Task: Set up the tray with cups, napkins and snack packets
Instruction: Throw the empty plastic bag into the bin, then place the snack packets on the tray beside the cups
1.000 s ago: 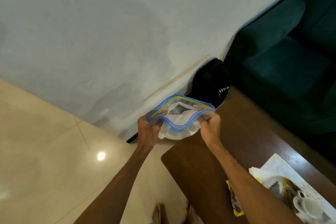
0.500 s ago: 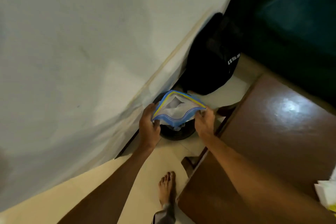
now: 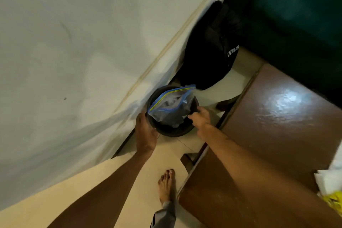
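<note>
Zip bag (image 3: 172,109) over bin (image 3: 174,132), black bag (image 3: 209,52) behind

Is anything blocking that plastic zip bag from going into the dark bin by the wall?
Nothing visible. The zip bag is right at the open, lidless mouth of the bin. The left hand and right hand sit either side at the rim, not beneath it.

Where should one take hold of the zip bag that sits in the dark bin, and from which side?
Pinch the blue zip strip at the top of the zip bag. It stands above the rim of the bin, while the soft body sags inside. Come from above, on the side away from the wall, which stands close by the bin.
</note>
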